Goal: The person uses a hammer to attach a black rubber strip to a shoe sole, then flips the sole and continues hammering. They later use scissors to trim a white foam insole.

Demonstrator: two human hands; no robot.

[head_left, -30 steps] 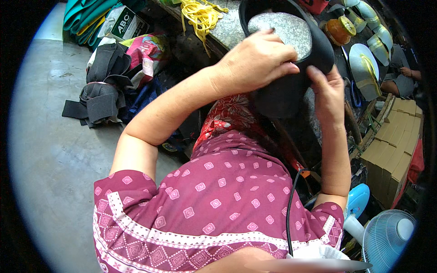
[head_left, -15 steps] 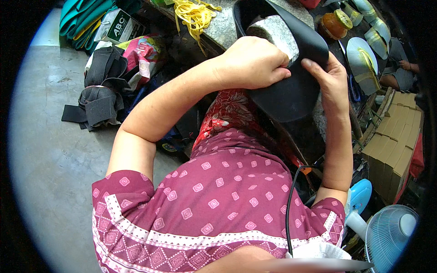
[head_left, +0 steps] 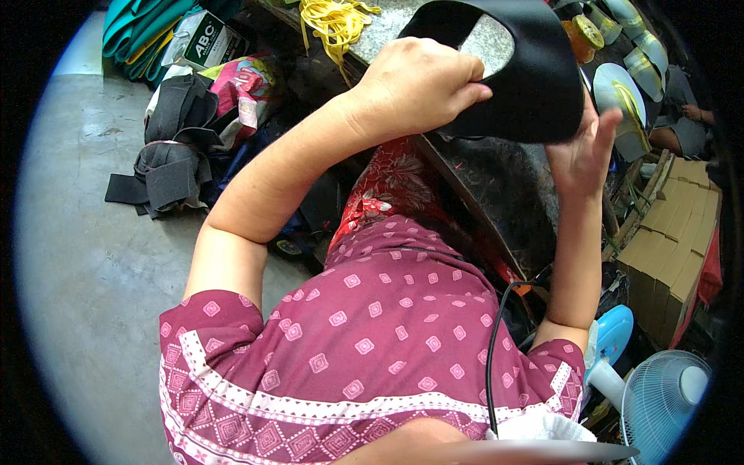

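1. gripping the black sheet [head_left: 539, 89] by its l side: l hand [head_left: 422, 81], fist closed; sheet's bowed over the bench [head_left: 380, 35].
2. r hand [head_left: 581, 155] loosely spread at its r edge, thumb free.
3. prob. light, bendy, maybe slick; best held by edges.

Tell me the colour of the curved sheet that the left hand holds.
The curved sheet is black, seen best in the head view.

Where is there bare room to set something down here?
The widest free patch is the grey floor at left, bordered by the bundle of dark strips and the left sleeve. A small speckled slab patch shows between yellow straps and the left hand. Crowded: the right side, with cardboard stack, fan and grey pieces by the right hand.
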